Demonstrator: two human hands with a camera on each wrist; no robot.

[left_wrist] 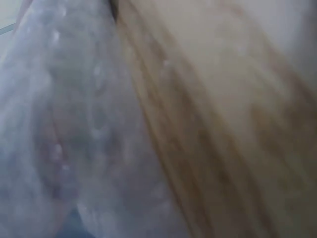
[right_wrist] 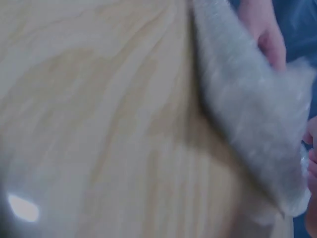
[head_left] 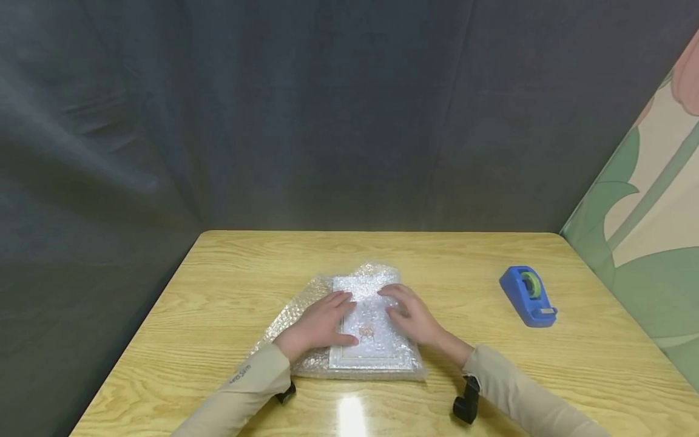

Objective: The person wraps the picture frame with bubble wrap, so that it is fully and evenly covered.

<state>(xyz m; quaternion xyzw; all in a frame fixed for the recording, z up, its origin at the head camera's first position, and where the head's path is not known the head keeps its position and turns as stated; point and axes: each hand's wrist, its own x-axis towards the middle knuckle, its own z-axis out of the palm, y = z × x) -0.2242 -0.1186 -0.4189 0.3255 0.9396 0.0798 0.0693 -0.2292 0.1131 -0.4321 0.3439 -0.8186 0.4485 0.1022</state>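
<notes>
A flat, pale rectangular item (head_left: pixel 371 358) with a small orange-brown motif lies under clear bubble wrap (head_left: pixel 300 315) at the table's middle. My left hand (head_left: pixel 322 321) rests on its left side, fingers extended and thumb across the wrap near the motif. On the upper right part, my right hand (head_left: pixel 412 315) touches the wrap with slightly bent fingers. Blurred bubble wrap (left_wrist: pixel 99 124) fills the left of the left wrist view. In the right wrist view, bubble wrap (right_wrist: pixel 252 109) stands out at the right, with parts of hands beside it.
A blue tape dispenser (head_left: pixel 528 297) with a greenish roll stands on the right of the wooden table (head_left: pixel 229 291). A dark curtain (head_left: pixel 327 121) hangs behind and to the left. At the right is a wall (head_left: pixel 644 243) with a flower pattern.
</notes>
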